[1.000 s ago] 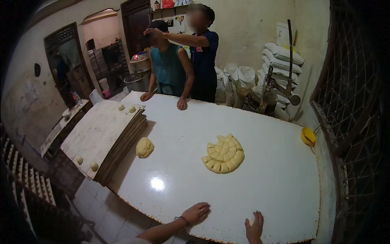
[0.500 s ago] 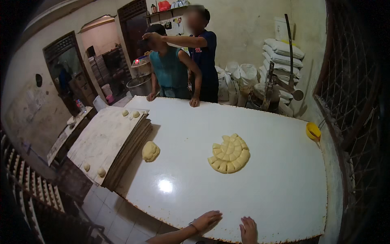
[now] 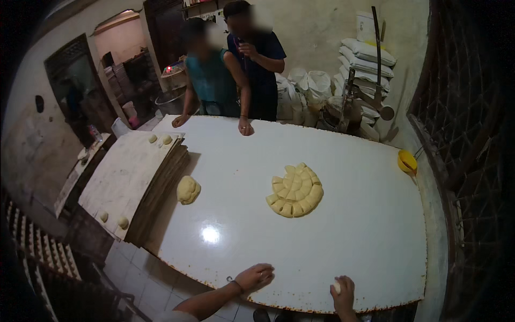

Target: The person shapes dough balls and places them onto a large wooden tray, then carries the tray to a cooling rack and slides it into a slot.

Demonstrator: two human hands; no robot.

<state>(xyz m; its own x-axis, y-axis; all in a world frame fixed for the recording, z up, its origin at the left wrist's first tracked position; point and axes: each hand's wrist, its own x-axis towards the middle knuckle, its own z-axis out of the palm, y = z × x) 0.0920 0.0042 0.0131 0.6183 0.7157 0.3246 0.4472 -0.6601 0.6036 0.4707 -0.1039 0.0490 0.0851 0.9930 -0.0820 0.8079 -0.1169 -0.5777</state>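
At the left, four dough balls (image 3: 123, 221) sit on a stack of boards (image 3: 126, 174), just beside a dough lump (image 3: 188, 190) on the white tabletop (image 3: 359, 214). The left hand (image 3: 256, 276) lies palm down near the front edge, its grip impossible to tell; beyond it rests a cut dough round (image 3: 295, 192), then the right hand (image 3: 345, 294) curls around a small dough piece (image 3: 337, 288).

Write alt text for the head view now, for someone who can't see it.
A person's right hand cups a small dough piece near the front edge of a white table; the left hand is farther left. Beyond lie a cut dough round, an uncut dough lump and stacked boards topped with four dough balls. Two people stand across the table.
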